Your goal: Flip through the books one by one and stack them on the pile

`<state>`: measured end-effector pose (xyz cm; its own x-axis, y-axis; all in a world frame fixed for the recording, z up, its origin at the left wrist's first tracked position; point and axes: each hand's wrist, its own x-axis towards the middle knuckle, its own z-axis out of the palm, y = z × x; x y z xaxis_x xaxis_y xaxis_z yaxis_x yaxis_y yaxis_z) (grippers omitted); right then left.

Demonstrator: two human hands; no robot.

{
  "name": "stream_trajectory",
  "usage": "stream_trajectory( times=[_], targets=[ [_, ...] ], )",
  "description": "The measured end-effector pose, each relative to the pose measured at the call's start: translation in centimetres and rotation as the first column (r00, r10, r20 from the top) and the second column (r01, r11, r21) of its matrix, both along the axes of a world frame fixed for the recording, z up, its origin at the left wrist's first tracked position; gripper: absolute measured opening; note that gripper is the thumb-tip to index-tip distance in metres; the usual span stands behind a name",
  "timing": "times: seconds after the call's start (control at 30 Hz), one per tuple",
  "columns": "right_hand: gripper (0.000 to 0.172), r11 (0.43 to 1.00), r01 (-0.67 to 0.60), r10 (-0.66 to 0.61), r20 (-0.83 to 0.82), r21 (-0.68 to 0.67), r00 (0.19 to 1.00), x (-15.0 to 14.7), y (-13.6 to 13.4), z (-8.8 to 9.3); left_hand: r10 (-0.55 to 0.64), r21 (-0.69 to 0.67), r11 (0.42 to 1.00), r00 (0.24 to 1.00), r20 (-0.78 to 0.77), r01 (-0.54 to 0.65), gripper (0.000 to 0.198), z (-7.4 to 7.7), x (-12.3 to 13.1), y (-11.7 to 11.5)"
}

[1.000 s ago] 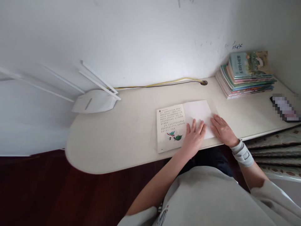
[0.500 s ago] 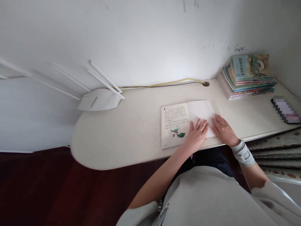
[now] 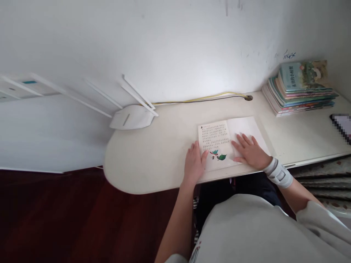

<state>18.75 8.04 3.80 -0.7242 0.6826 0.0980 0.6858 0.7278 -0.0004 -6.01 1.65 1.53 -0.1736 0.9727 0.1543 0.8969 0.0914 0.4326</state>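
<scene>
An open book [image 3: 215, 138] lies on the cream desk [image 3: 164, 153] in front of me. Its left page carries printed text and a small coloured picture of an insect and a green leaf; the right page looks blank. My left hand [image 3: 194, 160] rests at the book's left edge, fingers extended and the thumb over the page margin. Spread flat across the lower part of the blank page is my right hand [image 3: 249, 150], with a grey wrist strap [image 3: 279, 174] behind it. Neither hand grasps anything.
A white router [image 3: 133, 117] with long antennas stands at the desk's left end. Yellow and black cables [image 3: 197, 99] run along the wall to a hole. At the back right is a stack of books [image 3: 304, 87]; a blurred-out phone-like object [image 3: 341, 126] lies nearer the right edge.
My left hand has moved from the blank page leftward to the book's left edge. My right hand has slid left from the right edge onto the blank page. The view has shifted slightly.
</scene>
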Motion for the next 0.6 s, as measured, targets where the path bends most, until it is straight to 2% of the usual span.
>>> stream_trajectory(
  times=[0.17, 0.4, 0.6],
  targets=[
    [0.073, 0.999, 0.016, -0.016, 0.008, 0.040, 1.000, 1.2, -0.1, -1.1, 0.016, -0.001, 1.000, 1.000, -0.015, -0.016, 0.060, 0.3, 0.2, -0.1],
    [0.073, 0.998, 0.016, -0.017, 0.018, 0.054, 1.000, 1.6, 0.0, -0.9, 0.019, -0.010, 1.000, 0.998, -0.054, -0.020, 0.046, 0.0, -0.2, 0.2],
    [0.073, 0.998, 0.049, -0.049, 0.015, 0.045, 0.999, 1.8, 0.1, -1.0, 0.003, -0.070, 0.997, 0.987, -0.161, -0.014, 0.045, 0.2, 0.1, 0.0]
  ],
)
